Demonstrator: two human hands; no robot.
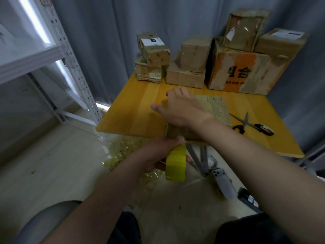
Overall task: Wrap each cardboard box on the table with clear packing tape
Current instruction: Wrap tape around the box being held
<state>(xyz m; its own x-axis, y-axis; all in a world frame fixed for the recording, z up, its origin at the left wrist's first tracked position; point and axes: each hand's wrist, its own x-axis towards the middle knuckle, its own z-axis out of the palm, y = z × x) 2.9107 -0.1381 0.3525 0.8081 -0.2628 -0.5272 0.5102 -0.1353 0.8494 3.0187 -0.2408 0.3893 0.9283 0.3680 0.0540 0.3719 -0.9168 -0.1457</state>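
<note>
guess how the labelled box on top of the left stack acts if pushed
The labelled box sits askew on the lower box, so it would probably slide or tip off. Its dented, crumpled walls suggest soft cardboard that may give under a push.

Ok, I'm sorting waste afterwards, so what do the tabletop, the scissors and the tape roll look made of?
The tabletop looks like wood or wood veneer, yellow with a smooth sheen; plank seams and grain lines show. The scissors have grey, glinting blades, so bare metal, and black handles that are probably plastic. The tape roll looks like glossy plastic film, yellowish where it is layered, with highlights across its face.
</note>
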